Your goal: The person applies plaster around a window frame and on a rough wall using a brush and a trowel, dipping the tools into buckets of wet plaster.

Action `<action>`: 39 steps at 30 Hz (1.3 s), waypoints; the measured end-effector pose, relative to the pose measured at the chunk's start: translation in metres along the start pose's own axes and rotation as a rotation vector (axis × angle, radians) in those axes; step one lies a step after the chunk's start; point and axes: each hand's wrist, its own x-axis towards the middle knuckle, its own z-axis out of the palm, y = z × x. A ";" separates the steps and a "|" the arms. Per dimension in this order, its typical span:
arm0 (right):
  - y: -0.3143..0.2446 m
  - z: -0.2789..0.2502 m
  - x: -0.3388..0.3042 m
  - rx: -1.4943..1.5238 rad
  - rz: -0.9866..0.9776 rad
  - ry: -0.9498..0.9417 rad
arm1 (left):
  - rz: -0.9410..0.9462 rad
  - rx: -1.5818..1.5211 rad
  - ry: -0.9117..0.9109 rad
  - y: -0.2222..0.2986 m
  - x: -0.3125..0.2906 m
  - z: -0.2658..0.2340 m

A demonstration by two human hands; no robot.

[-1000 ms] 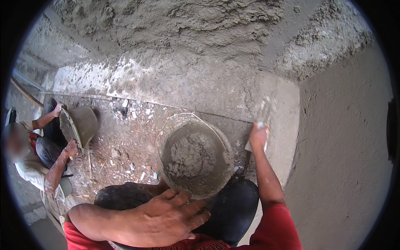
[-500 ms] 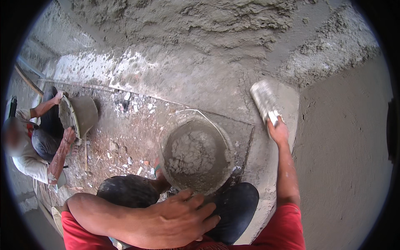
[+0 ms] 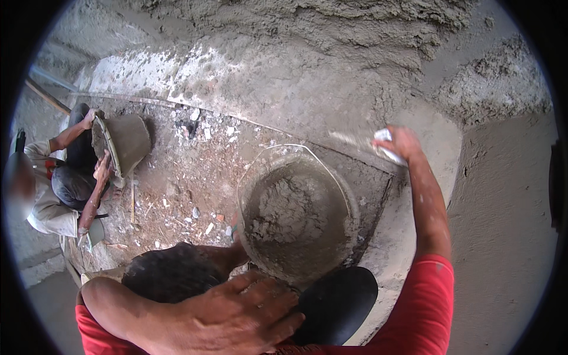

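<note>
My right hand (image 3: pixel 404 145) grips a plastering trowel by its pale handle, out at the end of my stretched right arm. The trowel's blade (image 3: pixel 350 139) is seen nearly edge-on, blurred, just off the foot of the mortar-covered wall. My left hand (image 3: pixel 239 313) holds nothing; its slightly bent fingers lie apart in front of my lap, beside my dark-clothed knee (image 3: pixel 340 305). Between my knees and the wall stands a round bucket (image 3: pixel 353 222) with a raised wire handle. Wet grey mortar (image 3: pixel 293 207) is heaped inside it.
A co-worker (image 3: pixel 50 186) crouches at the left, both hands on a tilted grey bucket (image 3: pixel 133 142). Rubble and white chips litter the ground (image 3: pixel 177 201). Rough mortar (image 3: pixel 307 29) covers the wall ahead; a smoother plastered surface (image 3: pixel 503 236) stands close on my right.
The trowel has swung left and turned from flat to edge-on, still in my right hand. The view has shifted, so the buckets appear further right. My left hand stays near my lap.
</note>
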 end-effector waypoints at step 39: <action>-0.015 -0.024 -0.029 -0.182 -0.115 -0.247 | -0.124 -0.138 0.119 -0.036 -0.038 0.015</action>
